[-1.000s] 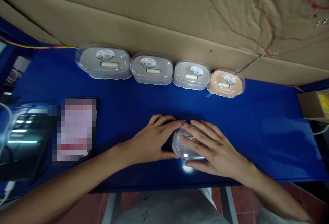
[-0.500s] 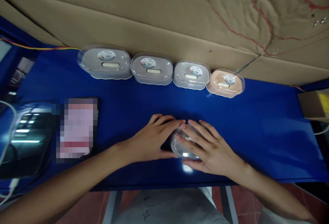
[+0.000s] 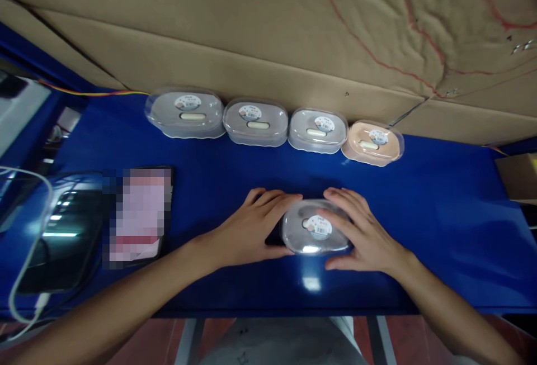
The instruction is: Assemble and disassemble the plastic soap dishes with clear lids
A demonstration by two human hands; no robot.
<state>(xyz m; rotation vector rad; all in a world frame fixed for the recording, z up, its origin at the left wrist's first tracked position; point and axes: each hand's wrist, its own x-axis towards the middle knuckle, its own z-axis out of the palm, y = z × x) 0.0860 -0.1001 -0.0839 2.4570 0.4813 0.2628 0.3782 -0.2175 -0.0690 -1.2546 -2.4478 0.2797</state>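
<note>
A grey oval plastic box with a clear lid [image 3: 297, 236] lies on the blue table near its front edge. A round white label with a barcode and a small pale oval piece show through the lid. My left hand [image 3: 258, 225] curves around the box's left end, thumb at the near side and fingers at the far side. Around the right end sits my right hand [image 3: 363, 233], its fingers reaching over the lid and its thumb low at the near side. The right end is partly hidden under those fingers.
Along the cardboard wall [image 3: 235, 55] stand similar lidded boxes: a grey box [image 3: 168, 110], two more grey ones, and a peach box [image 3: 361, 136]. A phone with a blurred screen [image 3: 140, 214] and a dark glossy device [image 3: 62, 247] with a white cable lie left.
My right hand has slid right, off the middle of the lid to the box's right end, uncovering the label. My left hand stays at the left end. The view has shifted slightly.
</note>
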